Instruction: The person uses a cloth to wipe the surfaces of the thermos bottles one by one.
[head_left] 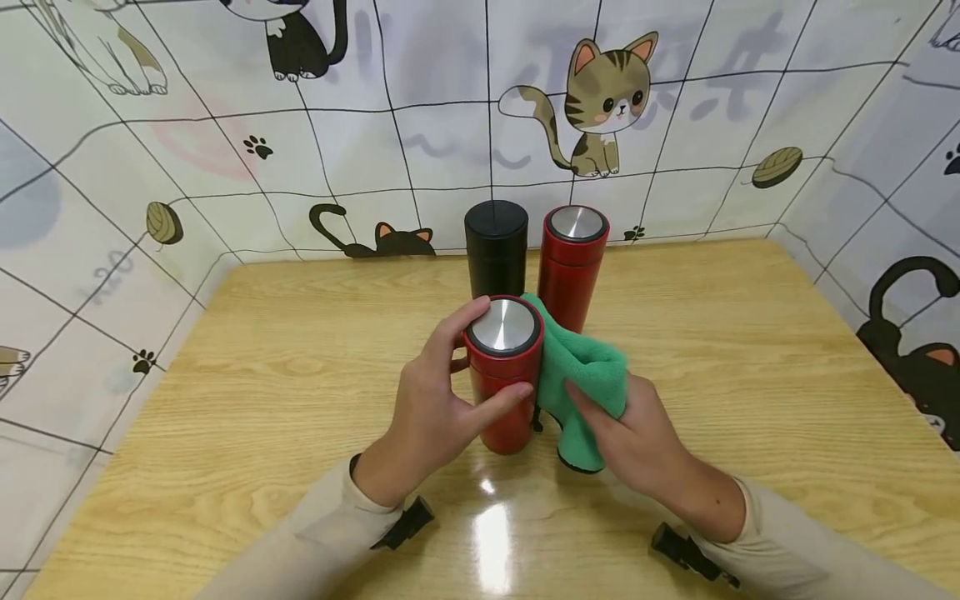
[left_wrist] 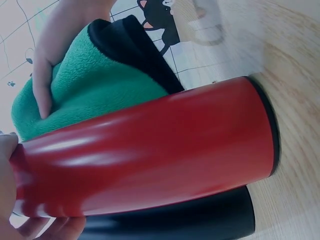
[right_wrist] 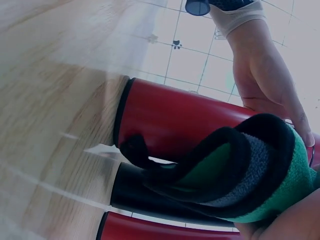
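Green fleecy cloth (head_left: 576, 357) bunches against the glossy red front cylinder (head_left: 497, 367).

left: bare pale wood-grain tabletop (head_left: 300, 358), passable
right flank: green plush cloth (head_left: 579, 367) blocks the near red silver-lidded bottle (head_left: 502, 371)
behind: black cylindrical bottle (head_left: 496, 254), far red silver-lidded bottle (head_left: 572, 275) obstruct; slim gap between them

In the head view, the black flask (head_left: 495, 250) beyond the gripping left hand (head_left: 429, 407) is hidden low down — green cloth (head_left: 581, 367) covers most fingers of the right hand (head_left: 637, 437).
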